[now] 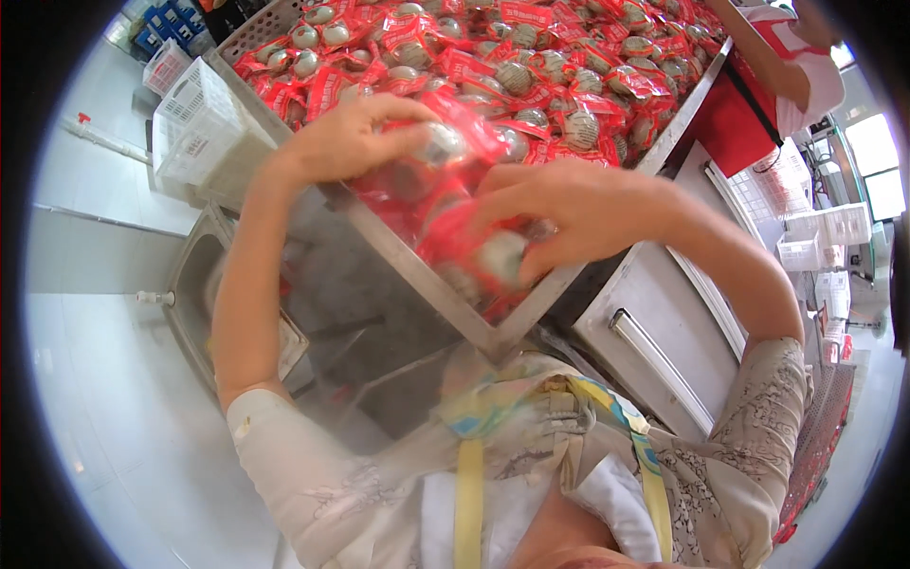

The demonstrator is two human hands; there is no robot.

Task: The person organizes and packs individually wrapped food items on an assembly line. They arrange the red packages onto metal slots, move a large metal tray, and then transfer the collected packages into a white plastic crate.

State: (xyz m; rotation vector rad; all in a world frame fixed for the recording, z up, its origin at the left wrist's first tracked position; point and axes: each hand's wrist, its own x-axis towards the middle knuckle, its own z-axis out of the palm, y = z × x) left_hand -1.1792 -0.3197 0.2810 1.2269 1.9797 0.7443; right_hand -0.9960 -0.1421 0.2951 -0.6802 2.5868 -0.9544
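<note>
Gripping blurred red packets (455,204), both hands' fingers (517,194) curled, fingertips hidden.

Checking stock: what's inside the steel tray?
The steel tray holds heaped red egg packets. Both hands, left and right, cover some; the bottom is hidden.

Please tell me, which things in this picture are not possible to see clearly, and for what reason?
Head view only:
- Red packets under the left hand and right hand: motion blur, and the fingers cover them, so their number is unclear.
- Metal table: its far end is cut off by the top edge.
- Co-worker in red: mostly outside the picture rim.
- White crates: contents too small to tell.
</note>
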